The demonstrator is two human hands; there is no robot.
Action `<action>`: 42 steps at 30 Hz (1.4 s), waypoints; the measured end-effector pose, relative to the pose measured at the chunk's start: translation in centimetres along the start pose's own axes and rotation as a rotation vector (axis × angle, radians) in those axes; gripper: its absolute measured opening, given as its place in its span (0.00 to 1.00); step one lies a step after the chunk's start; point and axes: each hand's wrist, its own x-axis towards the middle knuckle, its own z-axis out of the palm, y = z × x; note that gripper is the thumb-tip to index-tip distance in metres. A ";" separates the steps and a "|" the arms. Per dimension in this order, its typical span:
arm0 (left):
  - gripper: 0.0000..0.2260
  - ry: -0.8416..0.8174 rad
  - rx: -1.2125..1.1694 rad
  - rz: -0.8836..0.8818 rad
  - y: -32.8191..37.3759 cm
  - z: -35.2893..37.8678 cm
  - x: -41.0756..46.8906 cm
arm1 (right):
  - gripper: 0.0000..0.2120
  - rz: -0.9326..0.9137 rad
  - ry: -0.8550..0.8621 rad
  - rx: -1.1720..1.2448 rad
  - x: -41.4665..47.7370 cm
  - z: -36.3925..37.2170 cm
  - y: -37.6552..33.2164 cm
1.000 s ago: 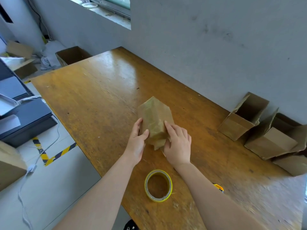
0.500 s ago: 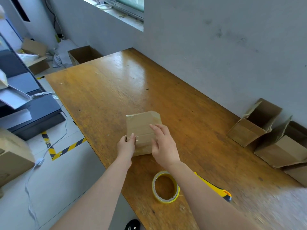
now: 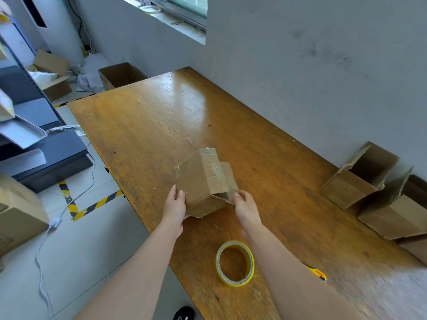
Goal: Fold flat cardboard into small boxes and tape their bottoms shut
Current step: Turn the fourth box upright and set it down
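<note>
The wooden worktop [image 3: 150, 135] carries open boxes [image 3: 353, 181] along the wall at right. Near its front edge sits a tilted, taped small box [image 3: 201, 183], with a yellow tape roll [image 3: 250, 259] nearer the person. The left grip [image 3: 174, 207] clasps the small box's left side, and the right grip [image 3: 246, 206] pinches a flap's edge.

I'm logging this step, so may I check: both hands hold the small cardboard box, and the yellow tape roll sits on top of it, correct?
Not quite. The head view shows the left hand and right hand holding the small cardboard box, but the yellow tape roll lies on the table between the forearms, not on the box.
</note>
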 end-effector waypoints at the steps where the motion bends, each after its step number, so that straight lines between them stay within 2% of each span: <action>1: 0.21 -0.024 -0.034 -0.023 -0.1 -0.2 -0.1 | 0.24 -0.042 0.037 0.023 0.1 -0.1 -0.1; 3: 0.21 -0.037 -0.022 -0.048 -0.4 -0.1 -0.1 | 0.27 -0.102 0.073 0.066 -0.1 -0.2 -0.3; 7: 0.20 0.094 0.333 0.073 -0.3 0.9 0.3 | 0.10 -0.246 0.158 -0.083 0.0 -0.1 -0.7; 10: 0.19 0.144 0.424 0.251 0.4 1.9 -0.4 | 0.16 -0.380 0.330 -0.214 -0.8 0.1 -0.9; 12: 0.23 0.071 0.421 0.329 0.8 2.9 -1.2 | 0.17 -0.409 0.417 -0.234 -1.3 0.2 -0.9; 15: 0.36 -0.132 0.380 0.367 1.1 4.0 -2.8 | 0.15 -0.361 0.433 -0.256 -1.7 -0.2 -0.9; 16: 0.38 -0.171 0.415 0.371 1.1 4.2 -3.1 | 0.12 -0.352 0.429 -0.259 -1.8 -0.5 -0.7; 18: 0.35 -0.177 0.536 0.381 0.9 4.6 -3.6 | 0.04 -0.347 0.421 -0.262 -1.9 -1.1 -0.2; 19: 0.33 -0.155 0.602 0.391 0.7 4.8 -3.8 | 0.03 -0.349 0.414 -0.258 -2.0 -1.4 0.0; 23: 0.26 -0.086 0.732 0.443 0.9 5.9 -5.4 | 0.15 -0.367 0.374 -0.268 -2.9 -3.1 0.3; 29: 0.21 -0.119 0.765 0.512 2.0 8.5 -6.9 | 0.17 -0.407 0.385 -0.298 -3.1 -6.3 0.1; 36: 0.20 -0.344 0.776 0.530 4.0 13.3 -4.9 | 0.19 -0.368 0.479 -0.251 -0.6 -9.1 -1.5; 42: 0.20 -0.537 0.872 0.591 7.1 18.3 -0.6 | 0.20 -0.267 0.698 -0.147 2.9 -9.0 -4.1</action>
